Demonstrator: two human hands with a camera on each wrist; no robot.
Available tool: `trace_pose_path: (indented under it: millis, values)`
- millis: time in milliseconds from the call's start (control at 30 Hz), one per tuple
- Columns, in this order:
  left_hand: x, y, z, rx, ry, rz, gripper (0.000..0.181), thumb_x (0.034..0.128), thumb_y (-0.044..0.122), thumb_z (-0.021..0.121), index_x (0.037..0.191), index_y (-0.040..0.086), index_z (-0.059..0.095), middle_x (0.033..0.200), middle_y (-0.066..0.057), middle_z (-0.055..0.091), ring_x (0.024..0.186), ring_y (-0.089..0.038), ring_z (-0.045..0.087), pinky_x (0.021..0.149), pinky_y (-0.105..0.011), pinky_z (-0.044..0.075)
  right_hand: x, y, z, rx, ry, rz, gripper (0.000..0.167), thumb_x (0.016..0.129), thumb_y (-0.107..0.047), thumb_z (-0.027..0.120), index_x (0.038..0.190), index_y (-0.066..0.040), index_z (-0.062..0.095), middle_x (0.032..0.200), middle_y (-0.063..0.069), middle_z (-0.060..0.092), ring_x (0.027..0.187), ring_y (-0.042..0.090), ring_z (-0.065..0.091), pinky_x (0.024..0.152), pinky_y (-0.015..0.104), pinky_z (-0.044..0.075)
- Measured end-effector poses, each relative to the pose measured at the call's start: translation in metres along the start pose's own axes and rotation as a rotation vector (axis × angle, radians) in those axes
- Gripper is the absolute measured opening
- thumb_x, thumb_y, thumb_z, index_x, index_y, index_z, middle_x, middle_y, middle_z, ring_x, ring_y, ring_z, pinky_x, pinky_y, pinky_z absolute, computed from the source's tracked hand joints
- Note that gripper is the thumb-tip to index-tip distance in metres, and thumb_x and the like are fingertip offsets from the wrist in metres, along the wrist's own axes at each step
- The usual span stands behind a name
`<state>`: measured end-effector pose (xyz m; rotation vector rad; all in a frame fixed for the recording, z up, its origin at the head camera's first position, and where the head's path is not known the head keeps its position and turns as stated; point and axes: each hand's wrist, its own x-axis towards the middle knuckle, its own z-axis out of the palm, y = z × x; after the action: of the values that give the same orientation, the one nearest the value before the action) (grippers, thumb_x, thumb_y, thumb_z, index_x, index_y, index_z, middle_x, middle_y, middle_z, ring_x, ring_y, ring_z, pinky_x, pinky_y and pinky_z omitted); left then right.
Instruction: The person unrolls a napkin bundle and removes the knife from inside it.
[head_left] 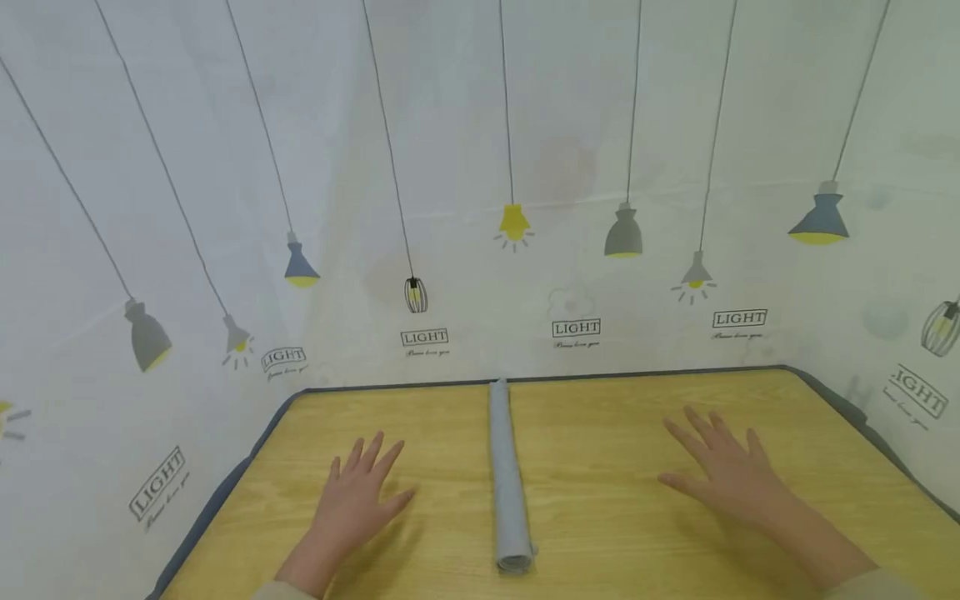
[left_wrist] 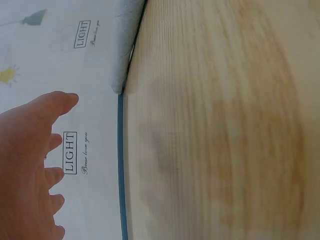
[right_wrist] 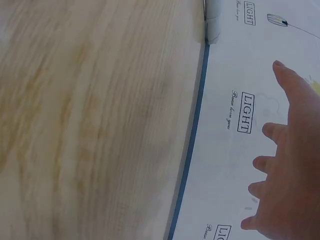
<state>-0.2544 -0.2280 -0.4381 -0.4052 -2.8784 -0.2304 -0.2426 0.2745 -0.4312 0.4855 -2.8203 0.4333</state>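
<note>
A rolled-up light grey-blue cloth (head_left: 510, 475) lies lengthwise on the wooden table, its coiled end facing me. To its left my left hand (head_left: 358, 500) hovers over the tabletop with fingers spread, touching nothing. On the other side my right hand (head_left: 731, 479) is likewise spread above the wood, apart from the roll. The left wrist view has part of the cloth roll (left_wrist: 127, 40) at the top, beyond the left hand's thumb (left_wrist: 62, 102). In the right wrist view the roll (right_wrist: 213, 22) shows at the top edge, and the right hand (right_wrist: 292, 165) holds nothing.
The wooden tabletop (head_left: 600, 442) has a dark blue edge (head_left: 390, 385) along its back and sides. White sheeting (head_left: 465, 125) printed with hanging lamps and the word LIGHT rises behind the table and on both sides.
</note>
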Motion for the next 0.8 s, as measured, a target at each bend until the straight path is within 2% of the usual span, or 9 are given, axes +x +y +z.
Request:
trace_pose_path:
  millis: [133,400,667,800]
  values:
    - [0.002,0.010,0.001,-0.014,-0.005,0.019,0.071,0.0892,0.048,0.065,0.148,0.015,0.043,0.155,-0.017,0.031,0.140,-0.045,0.024,0.107,-0.069,0.016,0.004,-0.008,0.004,-0.002,0.006,-0.014,0.078,0.088,-0.056,0.062,0.147,-0.010,0.042,0.153,0.025,0.028,0.136,0.053,0.022,0.097,0.079,0.010]
    - [0.007,0.034,0.006,-0.048,-0.066,0.056,0.066,0.0906,0.049,0.063,0.145,0.015,0.046,0.152,-0.016,0.037,0.140,-0.041,0.029,0.109,-0.065,0.018,0.012,-0.036,0.016,0.032,-0.037,-0.074,0.079,0.088,-0.060,0.060,0.147,-0.011,0.044,0.151,0.021,0.034,0.136,0.050,0.029,0.098,0.076,0.017]
    - [0.013,0.054,0.012,-0.085,-0.087,0.113,0.059,0.0915,0.046,0.063,0.139,0.013,0.053,0.141,-0.016,0.049,0.132,-0.038,0.042,0.105,-0.063,0.029,0.016,-0.060,0.029,0.068,-0.029,-0.130,0.076,0.088,-0.057,0.062,0.146,-0.011,0.045,0.150,0.018,0.038,0.135,0.046,0.034,0.101,0.072,0.024]
    - [0.014,0.063,0.013,-0.082,-0.110,0.150,0.056,0.0916,0.043,0.064,0.137,0.011,0.054,0.135,-0.016,0.054,0.123,-0.035,0.052,0.101,-0.056,0.039,0.019,-0.070,0.037,0.115,-0.056,-0.151,0.074,0.090,-0.055,0.061,0.146,-0.011,0.045,0.149,0.018,0.040,0.134,0.043,0.037,0.102,0.069,0.026]
